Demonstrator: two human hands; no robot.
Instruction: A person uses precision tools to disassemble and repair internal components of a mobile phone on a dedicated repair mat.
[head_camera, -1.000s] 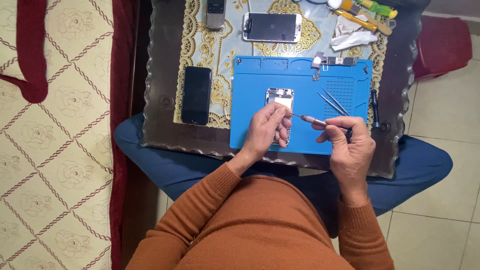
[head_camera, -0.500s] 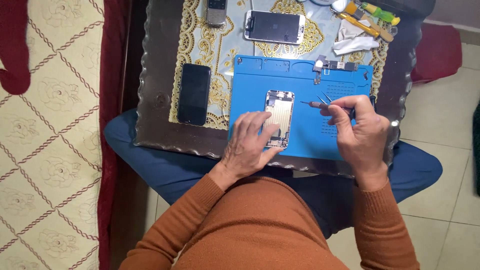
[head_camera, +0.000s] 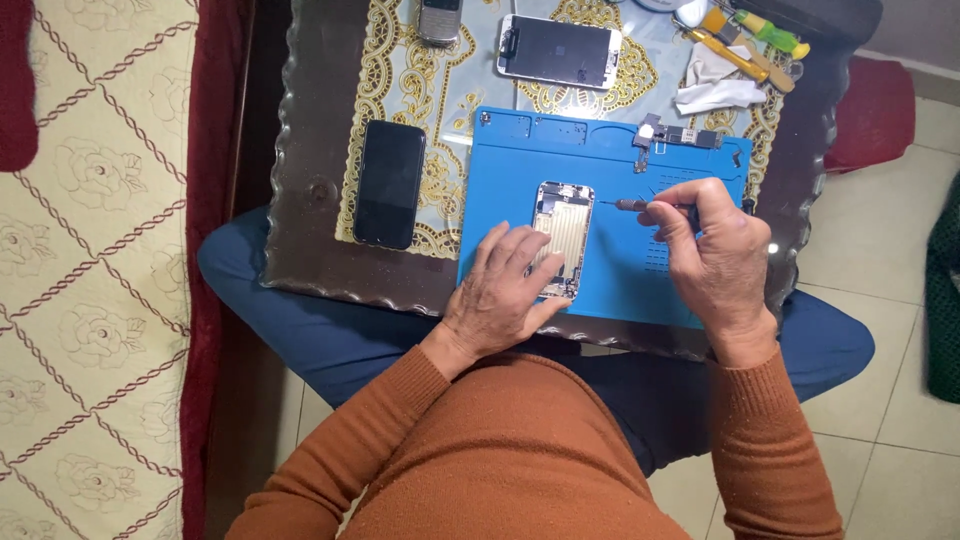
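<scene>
An opened phone housing (head_camera: 563, 228) with a gold inner plate lies on a blue work mat (head_camera: 520, 170). My left hand (head_camera: 505, 290) rests flat on the mat, its fingers pressing the housing's lower end. My right hand (head_camera: 712, 252) grips a small screwdriver (head_camera: 628, 205), whose tip points left toward the housing's right edge, a short gap away. A small circuit board (head_camera: 680, 137) lies at the mat's far right corner.
A dark-screened black phone (head_camera: 389, 183) lies left of the mat on the patterned cloth. Further back are a white-framed phone (head_camera: 560, 51) and a small grey phone (head_camera: 439, 20). Tools (head_camera: 745, 45) and a white cloth (head_camera: 716, 93) sit at the far right. The small table stands over my knees.
My left hand lowered from pinching the housing to lying flat on its lower end. My right hand shifted up and right, with the screwdriver tip now pointing at the housing's side.
</scene>
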